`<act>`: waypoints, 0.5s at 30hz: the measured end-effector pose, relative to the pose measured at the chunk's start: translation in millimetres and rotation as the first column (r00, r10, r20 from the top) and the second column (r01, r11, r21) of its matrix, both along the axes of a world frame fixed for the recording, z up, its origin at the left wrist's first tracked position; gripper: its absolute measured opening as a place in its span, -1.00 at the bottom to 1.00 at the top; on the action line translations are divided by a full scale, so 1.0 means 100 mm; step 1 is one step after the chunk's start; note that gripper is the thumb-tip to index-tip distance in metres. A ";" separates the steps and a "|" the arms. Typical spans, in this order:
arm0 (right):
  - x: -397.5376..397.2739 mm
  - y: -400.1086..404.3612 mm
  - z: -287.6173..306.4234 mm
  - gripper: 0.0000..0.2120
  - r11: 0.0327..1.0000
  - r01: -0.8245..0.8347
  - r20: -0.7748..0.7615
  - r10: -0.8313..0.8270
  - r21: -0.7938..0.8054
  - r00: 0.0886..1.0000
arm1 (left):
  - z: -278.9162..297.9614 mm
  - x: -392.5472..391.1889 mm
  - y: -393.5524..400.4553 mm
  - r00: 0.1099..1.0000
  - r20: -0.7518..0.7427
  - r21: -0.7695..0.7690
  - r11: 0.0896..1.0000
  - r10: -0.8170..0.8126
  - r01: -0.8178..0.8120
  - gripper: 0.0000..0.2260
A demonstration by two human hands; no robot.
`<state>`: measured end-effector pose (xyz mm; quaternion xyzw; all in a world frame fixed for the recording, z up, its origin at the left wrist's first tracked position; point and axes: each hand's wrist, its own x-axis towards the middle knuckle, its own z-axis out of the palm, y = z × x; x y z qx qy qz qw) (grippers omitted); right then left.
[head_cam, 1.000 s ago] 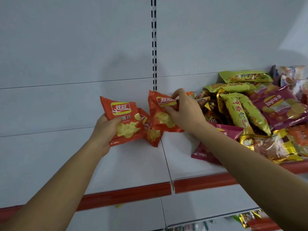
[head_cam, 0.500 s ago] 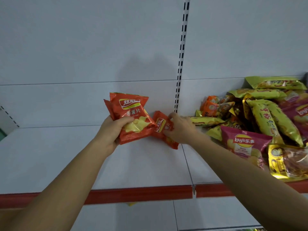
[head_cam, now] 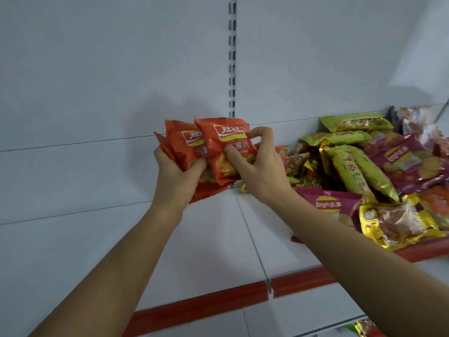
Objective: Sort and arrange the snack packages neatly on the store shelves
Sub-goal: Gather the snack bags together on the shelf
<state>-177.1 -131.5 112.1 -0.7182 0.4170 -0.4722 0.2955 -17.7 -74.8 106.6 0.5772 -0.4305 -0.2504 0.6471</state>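
Several orange chip bags are bunched upright above the white shelf [head_cam: 218, 239]. My left hand [head_cam: 178, 173] grips the rear orange bags [head_cam: 181, 142] from below and the left. My right hand [head_cam: 257, 166] pinches the front orange bag [head_cam: 220, 152], thumb on its face and fingers over its right edge. A mixed pile lies on the shelf to the right: yellow-green bags [head_cam: 354, 169], magenta chip bags [head_cam: 410, 164] and a gold packet [head_cam: 398, 224].
The shelf's red front strip [head_cam: 201, 300] runs along the near edge. A slotted upright [head_cam: 232, 57] splits the white back panel. Small orange and yellow packets [head_cam: 294, 159] lie behind my right hand. More packets show on a lower shelf [head_cam: 364, 328] at the bottom right.
My right hand lifted the orange bag it held from the shelf and brought it up against the bags in my left hand. The pile has not moved.
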 end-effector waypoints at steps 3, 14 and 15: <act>-0.49 -0.06 0.17 -0.48 0.992 0.109 -0.041 -0.111 -0.060 0.993 | 0.21 -0.49 -0.23 0.985 0.054 -0.016 0.986 -0.164 0.165 -0.40; -3.33 -0.18 0.57 -0.55 0.879 0.463 -0.004 -0.466 -0.112 0.885 | 0.65 -3.17 -0.99 0.774 -0.122 0.014 0.779 -0.621 0.627 -0.62; -3.63 -0.18 0.54 -0.55 0.864 0.492 0.003 -0.495 -0.104 0.869 | 0.63 -3.49 -1.08 0.777 -0.123 0.020 0.781 -0.617 0.624 -0.64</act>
